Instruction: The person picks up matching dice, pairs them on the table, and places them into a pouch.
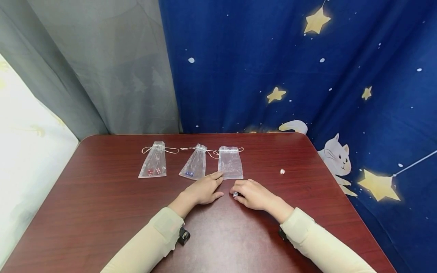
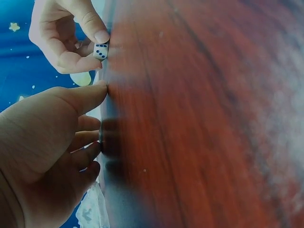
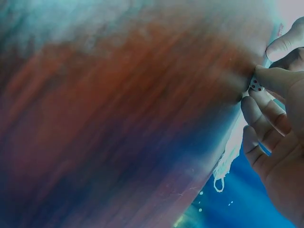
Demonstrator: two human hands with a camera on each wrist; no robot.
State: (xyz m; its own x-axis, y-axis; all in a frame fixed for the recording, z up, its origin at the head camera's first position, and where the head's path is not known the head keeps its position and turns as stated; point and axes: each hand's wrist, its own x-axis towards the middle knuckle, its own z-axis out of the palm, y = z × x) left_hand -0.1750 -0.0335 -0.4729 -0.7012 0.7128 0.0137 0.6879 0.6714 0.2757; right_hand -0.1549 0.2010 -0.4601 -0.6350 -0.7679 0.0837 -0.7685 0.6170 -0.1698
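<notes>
Between thumb and fingertips, my right hand pinches a white die with dark pips, low over the table. The die also shows in the left wrist view, under the right thumb. My left hand rests on the table with its fingers loosely extended, fingertips at the lower left corner of a sheer white drawstring bag. That bag lies flat, with no dice visible inside. Farther right on the table sits a second white die.
Left of the flat bag lies a sheer drawstring bag holding blue dice. At the far left, another sheer bag contains red dice. Curtains hang behind the back edge of the reddish-brown table.
</notes>
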